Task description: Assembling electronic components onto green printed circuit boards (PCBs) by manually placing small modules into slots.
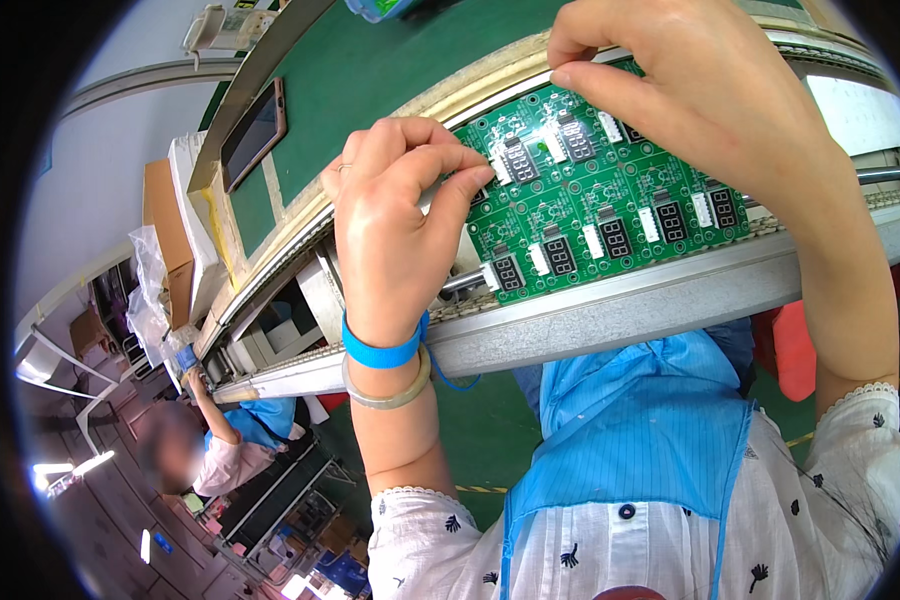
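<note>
A green circuit board panel [560,195] rests across the metal rails in front of me. Two rows of dark digit displays [615,238] and white connectors [592,240] are fitted on it. At the panel's left end, my left hand [395,190] has thumb and forefinger pinched together beside a white connector; what they hold, if anything, is too small to make out. My right hand [690,90] reaches over the far right part, its thumb and forefinger closed together at the far edge. Whatever lies between those fingertips is hidden, and this hand covers some displays.
The near metal rail [610,295] runs between me and the panel. Beyond lies a green work surface [340,75] with a phone [254,135] at its left and a blue container [378,8] at the far edge. Another person [235,445] works farther down the line on the left.
</note>
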The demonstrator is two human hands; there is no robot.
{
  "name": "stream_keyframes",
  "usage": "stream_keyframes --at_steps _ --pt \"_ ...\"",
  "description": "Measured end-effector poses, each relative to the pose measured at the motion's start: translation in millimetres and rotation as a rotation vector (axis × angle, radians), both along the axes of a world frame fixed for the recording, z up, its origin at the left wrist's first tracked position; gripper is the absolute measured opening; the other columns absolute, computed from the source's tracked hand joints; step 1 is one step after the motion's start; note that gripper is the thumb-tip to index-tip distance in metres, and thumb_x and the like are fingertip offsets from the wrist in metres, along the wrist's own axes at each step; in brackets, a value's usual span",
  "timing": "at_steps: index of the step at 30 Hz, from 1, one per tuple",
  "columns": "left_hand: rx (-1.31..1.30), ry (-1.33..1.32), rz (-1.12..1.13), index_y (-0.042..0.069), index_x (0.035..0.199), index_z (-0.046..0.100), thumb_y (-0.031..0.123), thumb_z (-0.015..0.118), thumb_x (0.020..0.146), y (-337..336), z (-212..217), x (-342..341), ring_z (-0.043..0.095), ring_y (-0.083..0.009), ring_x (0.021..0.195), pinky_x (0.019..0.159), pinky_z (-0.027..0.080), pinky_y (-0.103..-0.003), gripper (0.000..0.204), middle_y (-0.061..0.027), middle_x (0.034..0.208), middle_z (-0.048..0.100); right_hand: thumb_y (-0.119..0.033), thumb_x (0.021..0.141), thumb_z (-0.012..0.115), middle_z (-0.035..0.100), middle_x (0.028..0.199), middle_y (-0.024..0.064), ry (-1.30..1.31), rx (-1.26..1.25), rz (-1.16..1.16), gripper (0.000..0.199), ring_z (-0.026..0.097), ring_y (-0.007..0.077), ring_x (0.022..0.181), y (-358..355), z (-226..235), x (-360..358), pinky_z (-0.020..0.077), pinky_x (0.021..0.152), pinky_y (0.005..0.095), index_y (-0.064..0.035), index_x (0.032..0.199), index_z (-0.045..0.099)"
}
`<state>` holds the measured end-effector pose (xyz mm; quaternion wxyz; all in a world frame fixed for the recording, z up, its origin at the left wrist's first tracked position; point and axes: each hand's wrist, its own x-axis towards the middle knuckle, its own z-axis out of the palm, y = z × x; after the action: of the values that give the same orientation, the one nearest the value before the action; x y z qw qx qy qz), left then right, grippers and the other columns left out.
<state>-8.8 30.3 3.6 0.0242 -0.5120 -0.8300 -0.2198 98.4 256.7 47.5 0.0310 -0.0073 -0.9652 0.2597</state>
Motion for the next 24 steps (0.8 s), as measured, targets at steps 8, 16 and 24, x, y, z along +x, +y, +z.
stream_keyframes --at_steps 8,16,24 --pt "-0.001 -0.067 -0.013 0.009 0.084 0.078 0.009 0.080 0.079 -1.9 -0.4 -2.1 0.058 -0.0225 0.091 0.088 0.036 -0.038 0.006 -0.0011 0.094 0.066 -0.015 0.091 0.062 0.068 0.083 0.0148 0.050 -0.013 0.001 0.018 0.064 0.0326 0.087 1.4 -5.4 0.1 0.0486 0.085 0.0441 0.0001 0.087 0.071" --pt "-0.010 0.085 -0.024 0.005 0.086 0.077 0.004 0.081 0.076 0.4 1.6 1.1 0.061 -0.0226 0.087 0.081 0.043 -0.036 0.010 -0.0039 0.092 0.069 -0.015 0.092 0.063 0.068 0.082 0.0146 0.043 0.014 -0.001 0.018 0.064 0.0325 0.086 -1.0 -1.1 0.5 0.0488 0.086 0.0439 0.0006 0.087 0.071" --pt "-0.021 0.160 -0.016 0.009 0.085 0.077 0.008 0.083 0.076 -0.1 0.5 3.0 0.060 -0.0205 0.091 0.087 0.039 -0.036 0.011 0.0000 0.094 0.067 -0.015 0.092 0.063 0.068 0.082 0.0136 0.004 0.011 -0.019 0.018 0.064 0.0305 0.086 -2.3 1.6 -0.4 0.0486 0.086 0.0434 -0.0001 0.087 0.071"
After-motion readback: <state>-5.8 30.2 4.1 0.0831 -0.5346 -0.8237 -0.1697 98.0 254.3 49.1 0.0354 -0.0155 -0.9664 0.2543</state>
